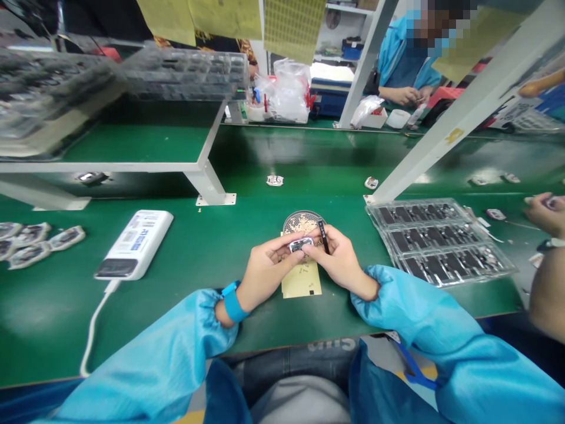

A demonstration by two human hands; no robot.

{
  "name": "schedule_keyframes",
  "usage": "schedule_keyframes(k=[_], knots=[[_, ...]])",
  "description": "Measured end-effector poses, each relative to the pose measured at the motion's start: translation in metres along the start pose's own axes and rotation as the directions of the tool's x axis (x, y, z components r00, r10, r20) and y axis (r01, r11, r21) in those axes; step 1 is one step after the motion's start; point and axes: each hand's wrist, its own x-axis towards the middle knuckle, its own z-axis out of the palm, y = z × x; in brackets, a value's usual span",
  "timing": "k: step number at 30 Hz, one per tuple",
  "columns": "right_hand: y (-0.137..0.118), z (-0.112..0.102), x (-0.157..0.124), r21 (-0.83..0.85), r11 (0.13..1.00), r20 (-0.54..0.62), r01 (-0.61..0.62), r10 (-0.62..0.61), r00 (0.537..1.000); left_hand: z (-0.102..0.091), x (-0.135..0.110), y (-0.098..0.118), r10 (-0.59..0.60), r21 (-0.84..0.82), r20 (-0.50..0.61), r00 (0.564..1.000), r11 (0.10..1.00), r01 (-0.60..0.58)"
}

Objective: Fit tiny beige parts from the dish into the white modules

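My left hand and my right hand meet over the green table, both pinched on a small silver-framed part held between the fingertips. The right hand also grips black tweezers that stick up past its fingers. Under the hands lies a yellow sticker sheet, and just behind them sits a round dish of small brownish bits. A blue strap circles my left wrist.
A clear tray of dark parts lies to the right. A white power bank with a cable lies left, with several small parts beyond it. A white shelf frame stands behind. Another person's hand is at the right edge.
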Motion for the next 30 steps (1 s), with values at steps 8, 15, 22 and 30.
schedule_keyframes(k=[8,15,22,30], knots=[[0.003,0.000,0.003,-0.110,0.994,0.015,-0.026,0.028,1.000,0.001,0.000,-0.009,0.072,0.241,-0.076,0.995,0.969,-0.052],[0.000,0.003,0.010,-0.112,0.994,-0.035,0.004,-0.008,0.999,0.004,0.004,-0.008,0.193,0.503,-0.132,0.972,0.858,-0.102],[-0.001,0.009,0.014,-0.121,0.992,-0.057,0.015,-0.022,0.998,0.010,0.002,-0.012,0.251,0.543,-0.181,0.951,0.831,-0.116],[-0.004,-0.003,0.021,-0.290,0.956,0.018,0.044,-0.040,0.999,0.005,0.012,-0.017,0.199,0.464,-0.192,0.961,0.881,-0.090]])
